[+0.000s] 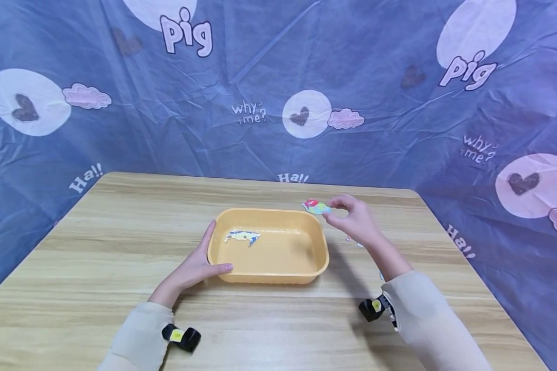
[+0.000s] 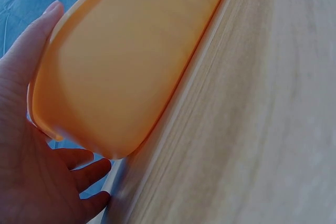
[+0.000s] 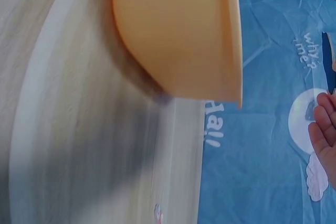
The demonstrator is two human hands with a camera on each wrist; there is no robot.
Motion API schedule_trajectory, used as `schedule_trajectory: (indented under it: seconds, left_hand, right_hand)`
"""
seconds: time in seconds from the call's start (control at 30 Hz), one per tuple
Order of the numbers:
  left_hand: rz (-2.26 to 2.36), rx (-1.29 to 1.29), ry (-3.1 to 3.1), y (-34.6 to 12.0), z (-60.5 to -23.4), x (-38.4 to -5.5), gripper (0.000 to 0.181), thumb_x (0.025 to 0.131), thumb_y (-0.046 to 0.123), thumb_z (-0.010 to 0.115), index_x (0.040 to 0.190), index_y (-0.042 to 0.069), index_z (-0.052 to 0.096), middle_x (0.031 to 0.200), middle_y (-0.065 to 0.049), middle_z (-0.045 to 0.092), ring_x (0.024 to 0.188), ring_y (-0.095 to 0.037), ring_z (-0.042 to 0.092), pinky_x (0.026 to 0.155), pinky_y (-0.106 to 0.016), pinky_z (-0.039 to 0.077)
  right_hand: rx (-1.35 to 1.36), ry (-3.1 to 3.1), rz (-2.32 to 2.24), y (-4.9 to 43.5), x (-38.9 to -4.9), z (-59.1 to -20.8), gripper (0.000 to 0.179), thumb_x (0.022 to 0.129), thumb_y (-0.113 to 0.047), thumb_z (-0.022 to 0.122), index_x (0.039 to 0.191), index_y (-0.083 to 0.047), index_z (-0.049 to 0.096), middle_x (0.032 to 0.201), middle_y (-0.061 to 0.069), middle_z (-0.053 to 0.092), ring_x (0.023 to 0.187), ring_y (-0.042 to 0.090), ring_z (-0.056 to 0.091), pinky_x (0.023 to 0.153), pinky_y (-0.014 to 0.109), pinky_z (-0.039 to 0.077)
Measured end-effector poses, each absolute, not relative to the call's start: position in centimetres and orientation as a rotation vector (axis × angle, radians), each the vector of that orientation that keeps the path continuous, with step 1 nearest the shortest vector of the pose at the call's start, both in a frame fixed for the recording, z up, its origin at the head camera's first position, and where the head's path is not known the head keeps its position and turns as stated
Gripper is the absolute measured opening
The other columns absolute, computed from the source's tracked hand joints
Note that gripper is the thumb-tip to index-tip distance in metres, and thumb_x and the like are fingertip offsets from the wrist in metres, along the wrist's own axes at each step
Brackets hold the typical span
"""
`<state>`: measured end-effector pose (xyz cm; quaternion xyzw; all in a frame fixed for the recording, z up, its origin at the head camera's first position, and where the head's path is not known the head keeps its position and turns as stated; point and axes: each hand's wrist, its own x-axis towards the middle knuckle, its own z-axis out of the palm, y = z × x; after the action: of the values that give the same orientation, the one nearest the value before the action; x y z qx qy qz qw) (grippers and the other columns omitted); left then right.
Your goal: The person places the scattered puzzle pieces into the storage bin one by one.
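Observation:
A yellow-orange plastic basin (image 1: 269, 278) stands on the wooden table. My left hand (image 1: 196, 267) grips its left end, the thumb over the near rim and the fingers along the side. In the left wrist view the thumb lies at the basin's rim (image 2: 46, 51) with curled fingers below. Inside the basin lies a flat cream-and-blue cutout (image 1: 242, 236) shaped like a fish. Above and beyond the basin's far right corner, my right hand (image 1: 356, 222) pinches a flat red, yellow-green and blue cutout (image 1: 312, 207) between thumb and fingers. The right wrist view shows this piece (image 3: 328, 61) almost edge-on.
Right of the basin, small cutouts (image 1: 360, 245) lie on the table (image 1: 278, 324), one partly behind the right forearm (image 1: 392, 260). A blue printed cloth (image 1: 260, 149) hangs behind the table. Each wrist carries a small black camera (image 1: 182, 337).

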<state>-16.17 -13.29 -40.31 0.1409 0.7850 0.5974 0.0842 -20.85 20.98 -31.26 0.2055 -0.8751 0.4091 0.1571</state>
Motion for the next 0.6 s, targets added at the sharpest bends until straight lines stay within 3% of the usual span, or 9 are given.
schedule_trajectory:
  seconds: [0.6]
  left_hand:
    - [1.759, 0.418, 2.379, -13.4, -40.5, -16.2, 0.106, 0.069, 0.020, 0.072, 0.138, 0.020, -0.009, 0.142, -0.014, 0.001, 0.124, -0.033, 0.018, 0.098, -0.048, 0.011]
  right_hand:
    - [0.658, -2.514, 1.308, 16.3, -22.5, -31.5, 0.023, 0.071, -0.008, 0.068, 0.089, 0.005, 0.062, 0.089, 0.015, 0.060, 0.088, 0.027, 0.054, 0.081, 0.036, 0.042]
